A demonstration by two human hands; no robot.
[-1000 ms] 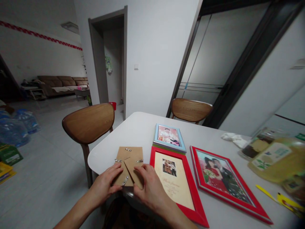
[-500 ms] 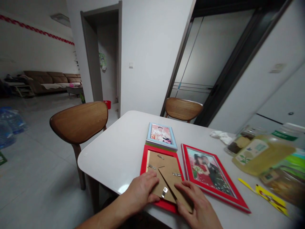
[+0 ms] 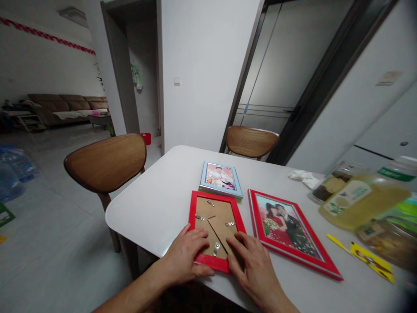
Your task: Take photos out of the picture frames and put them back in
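A red picture frame [image 3: 217, 263] lies face down at the table's near edge. Its brown backing board [image 3: 208, 237] sits inside the red border, with small metal clips [image 3: 216, 249] around it and a slanted stand leg [image 3: 219, 234] on its back. My left hand [image 3: 187, 254] holds the frame's lower left corner, fingers over the side and thumb along the bottom edge. At the lower right, my right hand [image 3: 252, 265] grips the frame, its fingertips on the board and stand leg. The frame's lower right corner is hidden under that hand.
Beyond it lies a blue picture frame [image 3: 205, 184], with a larger red-framed photo [image 3: 291, 232] to the right. Farther right are a yellow packet [image 3: 373, 263], a crumpled tissue [image 3: 302, 177], a jar [image 3: 335, 182] and an oil bottle [image 3: 361, 204]. Wooden chairs [image 3: 107, 161] flank the table.
The backing board, earlier shifted over the lower red border, now sits within the frame's opening. Both hands have moved slightly, the left one onto the frame's lower left corner. The view has shifted a little.
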